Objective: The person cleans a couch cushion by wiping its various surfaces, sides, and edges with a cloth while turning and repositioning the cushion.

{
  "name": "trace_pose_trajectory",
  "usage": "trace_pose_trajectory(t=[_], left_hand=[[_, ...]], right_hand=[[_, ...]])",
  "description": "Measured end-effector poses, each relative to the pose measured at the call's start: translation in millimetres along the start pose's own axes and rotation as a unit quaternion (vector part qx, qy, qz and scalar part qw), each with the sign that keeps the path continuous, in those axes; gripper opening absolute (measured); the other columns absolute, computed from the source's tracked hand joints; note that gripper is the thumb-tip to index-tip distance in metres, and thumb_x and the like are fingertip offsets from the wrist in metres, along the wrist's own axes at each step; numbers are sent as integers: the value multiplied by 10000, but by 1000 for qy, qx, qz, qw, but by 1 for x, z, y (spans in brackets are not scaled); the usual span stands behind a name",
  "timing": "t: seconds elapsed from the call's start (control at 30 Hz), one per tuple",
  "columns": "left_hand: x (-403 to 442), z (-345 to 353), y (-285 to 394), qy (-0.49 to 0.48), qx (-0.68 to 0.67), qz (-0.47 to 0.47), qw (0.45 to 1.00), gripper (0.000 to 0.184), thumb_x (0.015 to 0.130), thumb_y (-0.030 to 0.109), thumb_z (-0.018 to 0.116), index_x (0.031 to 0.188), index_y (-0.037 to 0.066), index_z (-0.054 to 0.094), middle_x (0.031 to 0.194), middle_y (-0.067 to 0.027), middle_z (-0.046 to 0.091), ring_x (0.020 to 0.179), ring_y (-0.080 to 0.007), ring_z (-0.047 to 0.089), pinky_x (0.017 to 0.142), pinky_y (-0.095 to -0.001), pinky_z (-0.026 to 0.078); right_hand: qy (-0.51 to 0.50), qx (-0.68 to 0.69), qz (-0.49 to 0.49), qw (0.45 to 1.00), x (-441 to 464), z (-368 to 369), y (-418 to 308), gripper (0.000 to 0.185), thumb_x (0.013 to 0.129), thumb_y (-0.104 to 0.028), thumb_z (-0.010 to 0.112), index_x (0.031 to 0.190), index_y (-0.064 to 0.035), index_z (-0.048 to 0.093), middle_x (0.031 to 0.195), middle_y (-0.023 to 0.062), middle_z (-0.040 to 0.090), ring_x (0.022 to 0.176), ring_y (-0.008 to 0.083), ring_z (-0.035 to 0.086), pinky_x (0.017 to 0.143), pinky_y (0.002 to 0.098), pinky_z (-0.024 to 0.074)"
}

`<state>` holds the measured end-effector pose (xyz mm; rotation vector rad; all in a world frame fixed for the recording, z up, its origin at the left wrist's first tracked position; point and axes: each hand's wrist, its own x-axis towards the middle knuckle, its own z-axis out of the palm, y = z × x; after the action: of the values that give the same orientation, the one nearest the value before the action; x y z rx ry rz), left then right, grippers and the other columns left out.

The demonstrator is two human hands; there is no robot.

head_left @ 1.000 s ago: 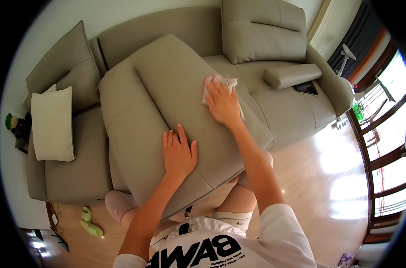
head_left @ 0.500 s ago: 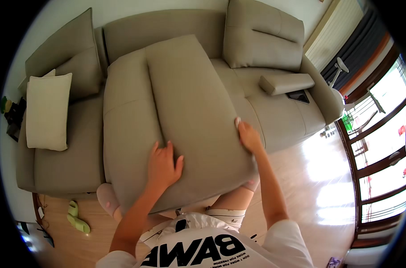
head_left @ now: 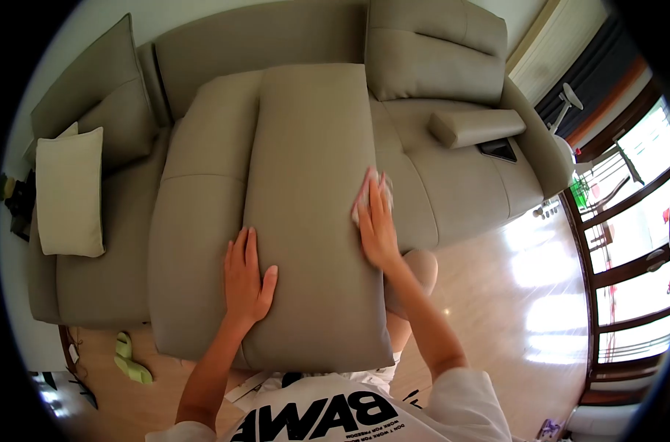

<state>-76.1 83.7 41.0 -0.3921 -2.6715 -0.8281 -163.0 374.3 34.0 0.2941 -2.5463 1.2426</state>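
A large grey-beige back cushion (head_left: 313, 147) with a seam groove lies tilted in front of me, its near end at my lap and its far end against the sofa. Flat on its lower part, beside the groove, rests my left hand (head_left: 247, 283), fingers stretched and thumb apart, with nothing in it. My right hand (head_left: 378, 232) presses a white and pink cloth (head_left: 362, 200) onto the cushion's right edge. Part of the cloth is hidden under the fingers.
Behind stands the beige sofa (head_left: 453, 184) with another back cushion (head_left: 438, 55), a bolster (head_left: 478, 127) and a dark tablet or phone (head_left: 499, 150). A cream pillow (head_left: 70, 193) leans at left. Green slippers (head_left: 131, 361) lie on the floor. Glass doors (head_left: 633, 250) are at right.
The cushion has turned so that it points straighter away from me. My left hand has shifted slightly left; my right hand has moved left along the edge, and the cloth now shows more.
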Motion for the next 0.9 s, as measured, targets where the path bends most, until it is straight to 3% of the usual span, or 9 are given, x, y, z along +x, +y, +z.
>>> trace_pose_trajectory(t=[0.13, 0.23, 0.3, 0.43, 0.5, 0.6, 0.7, 0.77, 0.9], left_hand=[[15, 11, -4, -7, -73, -13, 997, 763, 1055, 429, 469, 1619, -30, 239, 1664, -287, 254, 1531, -451, 267, 1272, -565, 140], [16, 9, -8, -8, -96, -16, 995, 775, 1055, 435, 476, 1627, -23, 224, 1681, -276, 221, 1550, -440, 233, 1278, -561, 122], [12, 12, -11, -4, -107, -17, 994, 775, 1053, 428, 483, 1627, -22, 223, 1685, -271, 213, 1551, -439, 229, 1277, -562, 122], [10, 16, -9, 1, -94, -16, 995, 784, 1037, 401, 512, 1628, -23, 218, 1687, -275, 202, 1552, -438, 228, 1274, -566, 130], [11, 13, -8, -5, -88, -19, 996, 792, 1026, 390, 526, 1627, -25, 218, 1685, -279, 203, 1550, -441, 233, 1272, -569, 135], [12, 13, -7, -4, -97, -20, 995, 798, 1013, 379, 540, 1621, -32, 227, 1681, -286, 206, 1545, -446, 240, 1269, -571, 142], [13, 13, -4, -4, -92, -21, 996, 774, 1031, 387, 502, 1631, -19, 229, 1697, -248, 214, 1556, -423, 237, 1274, -558, 118], [15, 13, -5, -3, -103, -26, 994, 778, 1029, 390, 508, 1634, -10, 229, 1694, -250, 220, 1554, -428, 237, 1275, -556, 122], [17, 11, -6, -11, -109, -43, 993, 788, 1022, 414, 542, 1629, 9, 246, 1683, -268, 217, 1552, -430, 238, 1273, -555, 158]], right_hand=[[3, 116, 64, 991, 117, 13, 51, 630, 1109, -312, 382, 1669, -86, 199, 1721, 216, 179, 1594, 373, 173, 1274, 441, 187], [3, 211, 83, 974, 142, 17, 56, 638, 1104, -320, 380, 1670, -88, 200, 1720, 209, 190, 1596, 356, 177, 1276, 431, 186], [15, 138, 9, 990, 117, 20, 54, 638, 1095, -305, 393, 1670, -92, 214, 1722, 199, 198, 1598, 359, 169, 1278, 437, 178], [-105, -77, -159, 979, 2, -12, -12, 645, 999, -242, 535, 1615, -119, 387, 1713, 160, 250, 1583, 434, 162, 1274, 556, 122], [-220, -232, -142, 937, -58, -28, -64, 665, 963, -268, 607, 1596, -177, 426, 1690, 146, 307, 1559, 435, 237, 1247, 630, 141], [-249, -193, -152, 937, -82, -42, -95, 667, 965, -304, 629, 1598, -227, 432, 1678, 119, 339, 1544, 412, 290, 1222, 672, 162], [-215, -93, -107, 966, -7, -34, -52, 687, 1010, -413, 580, 1623, -182, 374, 1655, 152, 375, 1543, 397, 308, 1243, 616, 185], [-161, -176, -165, 957, 53, -13, -28, 703, 1031, -463, 548, 1633, -161, 344, 1651, 165, 380, 1535, 403, 318, 1244, 597, 201], [-120, -184, -151, 964, 154, 21, 11, 667, 1051, -499, 493, 1618, -168, 377, 1675, 156, 348, 1551, 408, 284, 1256, 586, 164]])
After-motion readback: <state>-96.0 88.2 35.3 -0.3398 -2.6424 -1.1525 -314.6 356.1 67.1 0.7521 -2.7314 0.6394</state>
